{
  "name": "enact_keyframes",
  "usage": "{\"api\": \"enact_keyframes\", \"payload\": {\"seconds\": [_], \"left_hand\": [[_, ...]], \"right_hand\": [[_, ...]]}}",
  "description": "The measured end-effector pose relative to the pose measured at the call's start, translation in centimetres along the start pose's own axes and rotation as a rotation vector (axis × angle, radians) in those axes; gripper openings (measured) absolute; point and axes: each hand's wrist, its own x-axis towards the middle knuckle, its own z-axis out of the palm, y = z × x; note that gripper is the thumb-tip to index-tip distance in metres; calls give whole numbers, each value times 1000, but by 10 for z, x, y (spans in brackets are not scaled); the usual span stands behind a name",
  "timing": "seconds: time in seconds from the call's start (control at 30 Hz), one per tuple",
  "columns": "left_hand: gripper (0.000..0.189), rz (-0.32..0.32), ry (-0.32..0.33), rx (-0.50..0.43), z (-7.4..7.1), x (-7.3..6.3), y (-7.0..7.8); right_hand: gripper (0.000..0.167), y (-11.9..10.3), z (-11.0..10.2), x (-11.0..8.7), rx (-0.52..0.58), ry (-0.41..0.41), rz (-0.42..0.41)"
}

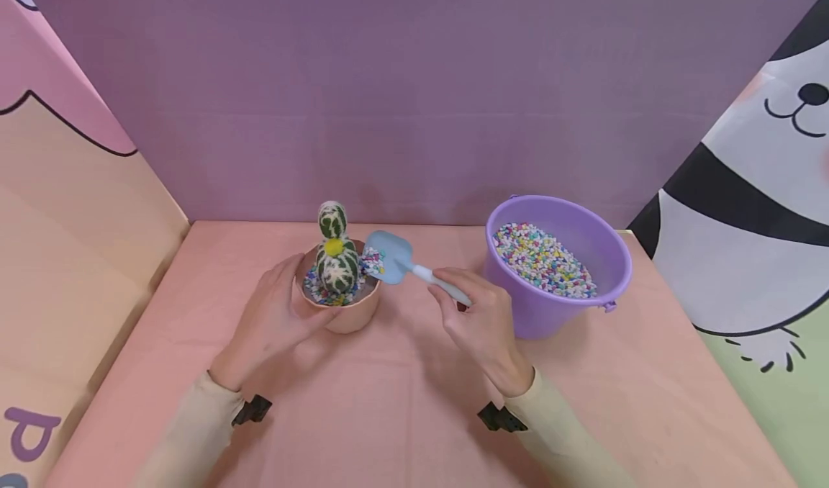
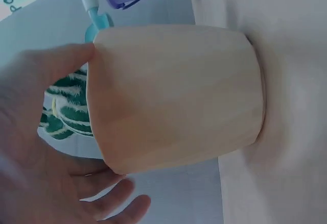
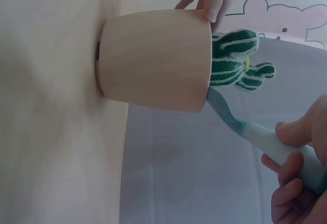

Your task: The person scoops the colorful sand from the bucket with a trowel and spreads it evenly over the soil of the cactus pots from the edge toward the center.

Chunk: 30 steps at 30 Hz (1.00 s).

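Note:
A peach flowerpot (image 1: 352,318) stands upright with a green-and-white cactus (image 1: 337,270) in it, a yellow tuft on its stem. Colored pebbles (image 1: 317,291) lie around the cactus base. My left hand (image 1: 275,314) holds the pot by its rim, the thumb on the near side and the fingers on the left. My right hand (image 1: 479,315) grips the pale handle of a small blue shovel (image 1: 396,256). The shovel's blade rests over the pot's right rim, tilted toward the cactus, with some pebbles on its tip. In the right wrist view the shovel (image 3: 225,113) meets the rim.
To the right of the pot is a purple bucket (image 1: 531,308) partly filled with multicolored pebbles (image 1: 544,261). A pink cloth (image 1: 388,401) covers the table. A purple backdrop (image 1: 414,99) rises behind, with printed panels on both sides.

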Motion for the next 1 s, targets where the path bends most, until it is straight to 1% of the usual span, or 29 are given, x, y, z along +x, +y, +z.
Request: {"api": "enact_keyframes", "payload": {"seconds": [0.17, 0.23, 0.3, 0.4, 0.47, 0.6, 0.67, 0.87, 1.0], "left_hand": [[96, 95, -41, -77, 1, 12, -2], [93, 112, -55, -94, 1, 15, -2], [91, 116, -59, -95, 1, 16, -3], [92, 113, -67, -76, 0, 16, -3], [96, 98, -81, -58, -1, 15, -3], [103, 46, -113, -28, -2, 12, -2], [105, 21, -117, -12, -3, 11, -2], [107, -19, -82, 40, -3, 9, 1], [106, -4, -47, 81, -1, 8, 4]], "right_hand": [[25, 1, 0, -2, 9, 4, -13], [26, 2, 0, -2, 22, 3, -14], [26, 2, 0, -3, 36, 3, -14], [27, 2, 0, -3, 49, 6, -16], [27, 2, 0, -3, 50, 9, -16], [27, 2, 1, -3, 50, 12, -12], [27, 3, 2, -3, 52, 14, -14], [27, 4, 4, -3, 62, 24, -25], [27, 5, 4, -4, 54, 33, -28]]}}
